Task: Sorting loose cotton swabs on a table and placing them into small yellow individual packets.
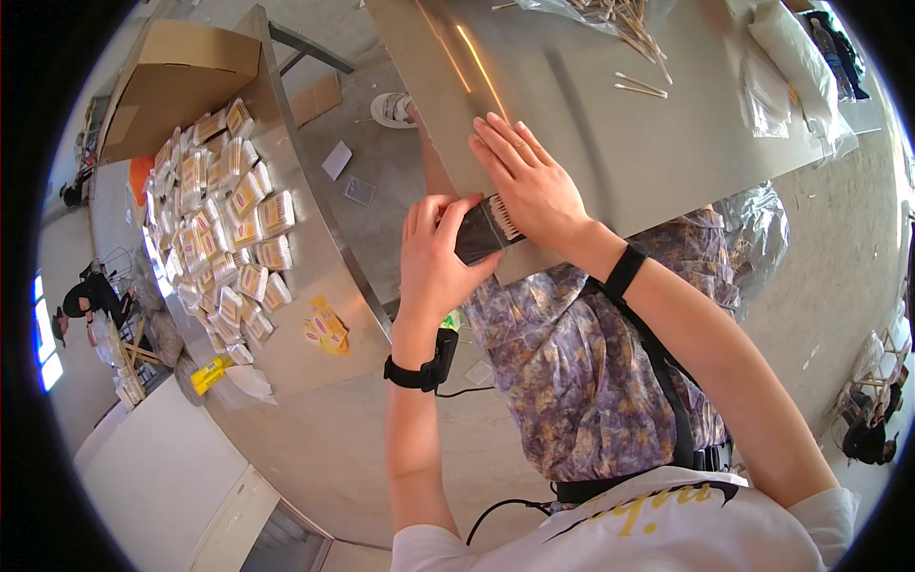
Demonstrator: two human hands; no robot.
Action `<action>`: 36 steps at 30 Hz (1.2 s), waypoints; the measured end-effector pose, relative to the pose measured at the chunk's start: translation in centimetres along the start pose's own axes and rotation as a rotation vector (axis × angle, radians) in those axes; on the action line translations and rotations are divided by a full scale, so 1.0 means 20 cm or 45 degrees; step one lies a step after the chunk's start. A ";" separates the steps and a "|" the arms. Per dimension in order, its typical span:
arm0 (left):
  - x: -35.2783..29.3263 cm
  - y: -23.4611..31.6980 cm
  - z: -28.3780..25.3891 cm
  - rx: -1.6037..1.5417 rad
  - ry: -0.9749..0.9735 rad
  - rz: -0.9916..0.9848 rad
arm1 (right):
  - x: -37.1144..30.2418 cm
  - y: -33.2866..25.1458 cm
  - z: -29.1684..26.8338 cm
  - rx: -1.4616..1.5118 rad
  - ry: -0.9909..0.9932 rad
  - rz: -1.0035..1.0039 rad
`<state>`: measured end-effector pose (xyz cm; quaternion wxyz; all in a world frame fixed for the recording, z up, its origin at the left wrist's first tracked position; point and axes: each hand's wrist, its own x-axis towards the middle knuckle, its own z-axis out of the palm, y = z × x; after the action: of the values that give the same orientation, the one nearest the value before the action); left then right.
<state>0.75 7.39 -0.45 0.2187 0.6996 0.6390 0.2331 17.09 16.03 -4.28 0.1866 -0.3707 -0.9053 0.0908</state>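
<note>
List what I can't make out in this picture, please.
All in the head view:
Palm side of the right hand, and whatever lies under it: hidden by the back of that hand.
How many swabs the small plastic box holds: the left hand covers part of it.
Full extent of the loose swab pile: cut off by the top edge.
What the distant person at far left is doing: too small.

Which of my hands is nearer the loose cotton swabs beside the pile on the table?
Right. The right hand is below and left of the loose swabs in the picture; the left hand is farther that way, holding a plastic box.
</note>
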 end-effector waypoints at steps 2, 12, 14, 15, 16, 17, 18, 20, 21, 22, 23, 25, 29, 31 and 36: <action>0.00 0.00 0.01 -0.022 0.013 -0.007 | 0.01 -0.03 0.01 0.018 -0.001 0.007; -0.05 0.02 -0.02 -0.090 0.103 -0.128 | 0.04 -0.18 0.03 0.813 0.286 0.286; -0.15 -0.02 -0.07 -0.151 0.346 -0.189 | 0.01 -0.13 0.01 0.854 0.390 0.345; -0.21 -0.07 -0.10 -0.124 0.349 -0.206 | -0.02 -0.09 -0.02 0.816 0.402 0.389; -0.27 -0.11 -0.13 -0.130 0.539 -0.408 | -0.04 -0.04 -0.04 0.861 0.430 0.469; -0.35 -0.17 -0.17 -0.129 0.732 -0.610 | -0.07 0.01 -0.09 0.803 0.448 0.478; -0.42 -0.25 -0.20 -0.125 0.866 -0.699 | -0.12 0.09 -0.09 0.948 0.451 0.541; -0.63 -0.41 -0.27 -0.051 1.003 -0.912 | -0.17 0.11 -0.19 1.444 0.381 0.739; -0.73 -0.47 -0.31 0.016 1.005 -1.032 | -0.19 0.11 -0.25 1.639 0.297 0.735; -0.81 -0.51 -0.34 0.032 1.004 -1.041 | -0.18 0.05 -0.36 1.694 0.125 0.737; -0.87 -0.54 -0.36 0.086 0.943 -1.153 | -0.15 -0.02 -0.52 1.737 -0.043 0.736; -0.95 -0.60 -0.37 0.147 0.873 -1.264 | -0.18 -0.16 -0.78 2.117 -0.326 0.626; -1.02 -0.63 -0.37 0.203 0.777 -1.305 | -0.17 -0.35 -1.01 2.880 -0.893 -0.227; -0.94 -0.61 -0.33 0.111 0.755 -1.338 | -0.24 -0.48 -1.02 2.987 -0.674 -0.253; -0.98 -0.67 -0.30 0.173 0.829 -1.290 | -0.31 -0.51 -1.07 2.934 -0.483 -0.150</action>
<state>-15.04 -10.99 -4.75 0.0505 0.2135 0.9401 0.2609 23.30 5.00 16.73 0.2783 0.0799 -0.3165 0.9033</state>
